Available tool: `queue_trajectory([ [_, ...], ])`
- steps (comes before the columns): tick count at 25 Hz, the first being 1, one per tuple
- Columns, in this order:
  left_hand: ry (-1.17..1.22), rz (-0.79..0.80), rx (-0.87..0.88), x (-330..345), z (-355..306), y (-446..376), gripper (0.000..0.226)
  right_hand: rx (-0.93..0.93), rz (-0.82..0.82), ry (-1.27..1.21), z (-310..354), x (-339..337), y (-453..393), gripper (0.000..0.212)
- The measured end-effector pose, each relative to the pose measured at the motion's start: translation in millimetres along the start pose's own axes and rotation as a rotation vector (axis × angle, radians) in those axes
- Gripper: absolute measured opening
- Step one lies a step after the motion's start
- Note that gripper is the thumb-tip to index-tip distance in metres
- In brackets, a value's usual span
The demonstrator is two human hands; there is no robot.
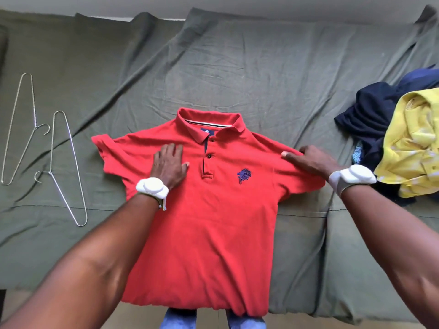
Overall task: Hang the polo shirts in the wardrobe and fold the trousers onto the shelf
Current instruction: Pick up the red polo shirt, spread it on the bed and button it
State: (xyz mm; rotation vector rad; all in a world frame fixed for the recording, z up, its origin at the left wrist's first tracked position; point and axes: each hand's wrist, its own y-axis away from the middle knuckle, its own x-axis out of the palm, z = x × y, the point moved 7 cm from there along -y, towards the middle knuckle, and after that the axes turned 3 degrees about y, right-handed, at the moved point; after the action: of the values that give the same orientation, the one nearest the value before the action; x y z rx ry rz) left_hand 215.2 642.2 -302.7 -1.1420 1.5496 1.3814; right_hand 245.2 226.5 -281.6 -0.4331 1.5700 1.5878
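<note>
While the left hand (169, 163) presses flat on the red polo shirt (204, 224), right hand (308, 160) pinches its sleeve; two wire hangers (66, 167) left, clothes pile (392, 138) right.

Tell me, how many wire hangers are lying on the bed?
2. One wire hanger lies at the far left edge; the other hanger lies beside it, nearer the red polo shirt.

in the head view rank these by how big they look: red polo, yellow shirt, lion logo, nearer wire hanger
1. red polo, by far the largest.
2. yellow shirt, though it is crumpled and cut off by the frame edge, so its rank against the hanger is unsure.
3. nearer wire hanger, long but thin.
4. lion logo, smallest.
</note>
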Motion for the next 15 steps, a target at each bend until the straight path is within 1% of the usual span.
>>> queue_trajectory([
  [1,0.024,0.063,-0.035,13.3,-3.3,7.9,0.067,0.088,-0.157,0.019,-11.2,-6.4,2.0,0.080],
  [2,0.046,0.109,-0.077,24.6,-2.0,13.3,0.068,0.209,-0.317,-0.037,-22.2,-13.5,7.9,0.080],
  [3,0.065,0.123,-0.101,31.9,0.0,15.6,0.070,0.350,-0.438,-0.126,-36.2,-14.3,12.2,0.077],
  [4,0.082,0.127,-0.096,33.4,3.1,17.3,0.071,0.455,-0.518,-0.192,-41.4,-10.6,21.8,0.073],
  [5,0.101,0.128,-0.067,32.5,5.1,17.5,0.071,0.474,-0.604,-0.153,-39.8,-6.3,31.2,0.068],
  [6,0.121,0.122,-0.032,30.1,6.5,17.7,0.069,0.349,-0.735,-0.026,-26.0,-4.7,34.0,0.062],
  [7,0.134,0.102,0.000,27.4,12.2,18.6,0.067,0.070,-0.775,0.090,3.4,7.6,36.0,0.056],
  [8,0.129,0.069,0.013,23.5,18.4,20.3,0.066,-0.234,-0.727,0.224,32.6,32.9,39.0,0.050],
  [9,0.108,0.033,0.003,19.4,31.1,24.9,0.066,-0.410,-0.632,0.352,53.7,61.2,40.9,0.047],
  [10,0.079,0.017,-0.027,18.3,45.5,31.5,0.067,-0.411,-0.524,0.417,58.3,79.6,39.7,0.046],
  [11,0.072,0.016,-0.050,18.4,64.5,36.7,0.068,-0.234,-0.496,0.417,51.5,87.2,39.1,0.047],
  [12,0.087,0.040,-0.059,20.3,78.4,40.5,0.068,0.028,-0.531,0.325,36.7,85.1,44.7,0.048],
  [13,0.117,0.068,-0.021,21.2,95.7,46.0,0.068,0.246,-0.512,0.210,30.5,91.2,55.8,0.050],
  [14,0.136,0.072,0.055,18.1,107.2,51.0,0.065,0.346,-0.504,0.194,35.8,98.0,66.6,0.051],
  [15,0.143,0.049,0.138,13.0,115.3,56.8,0.060,0.347,-0.522,0.223,49.9,102.7,74.2,0.050],
])
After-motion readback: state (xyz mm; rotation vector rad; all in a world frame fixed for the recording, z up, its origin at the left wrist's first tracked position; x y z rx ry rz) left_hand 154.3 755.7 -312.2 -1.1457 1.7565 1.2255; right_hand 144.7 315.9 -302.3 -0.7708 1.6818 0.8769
